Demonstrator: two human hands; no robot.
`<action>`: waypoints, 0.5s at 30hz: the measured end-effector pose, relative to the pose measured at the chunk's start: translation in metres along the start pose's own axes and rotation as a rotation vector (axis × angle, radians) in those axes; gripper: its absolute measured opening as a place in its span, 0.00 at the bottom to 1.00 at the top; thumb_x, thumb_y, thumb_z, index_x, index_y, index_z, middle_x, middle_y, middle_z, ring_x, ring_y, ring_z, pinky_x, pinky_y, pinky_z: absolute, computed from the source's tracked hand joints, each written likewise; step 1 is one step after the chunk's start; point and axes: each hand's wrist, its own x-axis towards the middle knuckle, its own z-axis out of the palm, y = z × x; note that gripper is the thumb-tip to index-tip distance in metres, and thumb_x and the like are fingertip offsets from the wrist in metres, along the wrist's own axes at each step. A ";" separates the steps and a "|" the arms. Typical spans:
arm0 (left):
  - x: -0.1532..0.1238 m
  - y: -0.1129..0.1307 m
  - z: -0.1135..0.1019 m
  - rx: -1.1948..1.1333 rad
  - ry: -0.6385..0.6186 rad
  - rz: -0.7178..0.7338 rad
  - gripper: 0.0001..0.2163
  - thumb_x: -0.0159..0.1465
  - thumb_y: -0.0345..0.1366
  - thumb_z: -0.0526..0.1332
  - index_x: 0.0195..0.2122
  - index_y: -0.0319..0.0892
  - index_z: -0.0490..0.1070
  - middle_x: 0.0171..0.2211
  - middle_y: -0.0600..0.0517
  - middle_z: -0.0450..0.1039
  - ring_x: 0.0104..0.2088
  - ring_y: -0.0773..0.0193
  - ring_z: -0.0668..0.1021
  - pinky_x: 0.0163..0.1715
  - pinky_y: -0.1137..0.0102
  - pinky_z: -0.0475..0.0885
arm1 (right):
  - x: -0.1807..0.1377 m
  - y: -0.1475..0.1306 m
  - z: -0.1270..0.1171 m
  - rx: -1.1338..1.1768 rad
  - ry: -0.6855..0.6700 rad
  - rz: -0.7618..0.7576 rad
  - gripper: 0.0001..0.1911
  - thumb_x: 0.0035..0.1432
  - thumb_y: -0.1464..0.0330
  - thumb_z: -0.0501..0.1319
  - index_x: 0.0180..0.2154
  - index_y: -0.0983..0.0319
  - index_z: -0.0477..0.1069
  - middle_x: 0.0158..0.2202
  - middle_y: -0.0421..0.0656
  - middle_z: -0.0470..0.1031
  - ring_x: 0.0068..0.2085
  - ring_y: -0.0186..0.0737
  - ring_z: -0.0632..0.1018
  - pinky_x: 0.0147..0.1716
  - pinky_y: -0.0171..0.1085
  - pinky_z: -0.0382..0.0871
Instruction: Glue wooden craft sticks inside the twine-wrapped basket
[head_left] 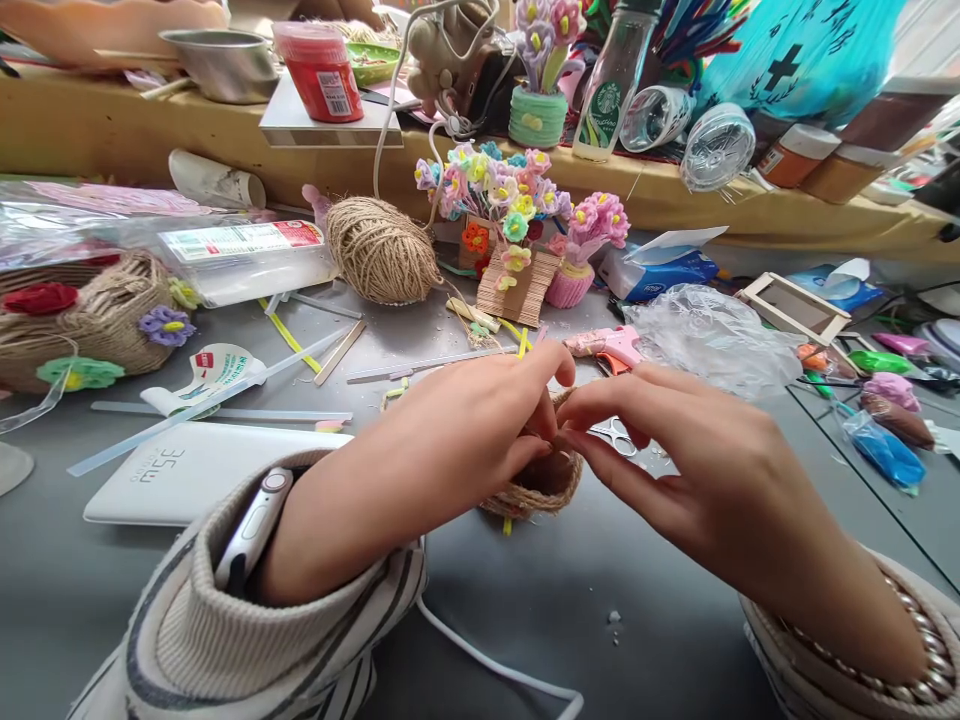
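A small round basket wrapped in brown jute twine (541, 498) is low over the grey table, partly covered by my fingers. My left hand (457, 425) reaches across its far left side, with thumb and fingers closed at the rim. From the right, my right hand (697, 455) pinches thumb and index finger at the same rim, against the left fingertips. Any small piece between the fingertips is hidden. A yellow strip end (508, 525) pokes out below the basket. Just behind my right fingers lie small scissors (616, 436) and a pink glue gun (616, 345).
A ball of jute twine (382, 250) and pots of fuzzy flowers (517, 200) stand behind. To the left are glue sticks (202, 408), a white power bank (112, 500) and a larger twine basket (97, 325). A clear plastic bag (712, 335) lies right; a white cable (495, 670) runs in front.
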 end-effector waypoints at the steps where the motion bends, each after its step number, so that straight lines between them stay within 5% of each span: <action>1: 0.000 0.000 0.000 -0.004 0.000 0.007 0.13 0.57 0.30 0.61 0.41 0.45 0.61 0.32 0.58 0.74 0.32 0.66 0.77 0.29 0.75 0.65 | 0.000 0.000 -0.001 0.005 0.006 -0.009 0.04 0.58 0.74 0.57 0.35 0.60 0.69 0.30 0.39 0.77 0.32 0.37 0.74 0.32 0.36 0.68; 15: -0.001 -0.005 0.004 -0.034 -0.027 0.048 0.16 0.57 0.29 0.62 0.45 0.45 0.62 0.33 0.59 0.77 0.34 0.67 0.77 0.32 0.74 0.64 | -0.002 0.003 -0.022 0.035 0.299 0.205 0.06 0.56 0.72 0.59 0.35 0.56 0.72 0.30 0.36 0.76 0.28 0.30 0.74 0.27 0.31 0.69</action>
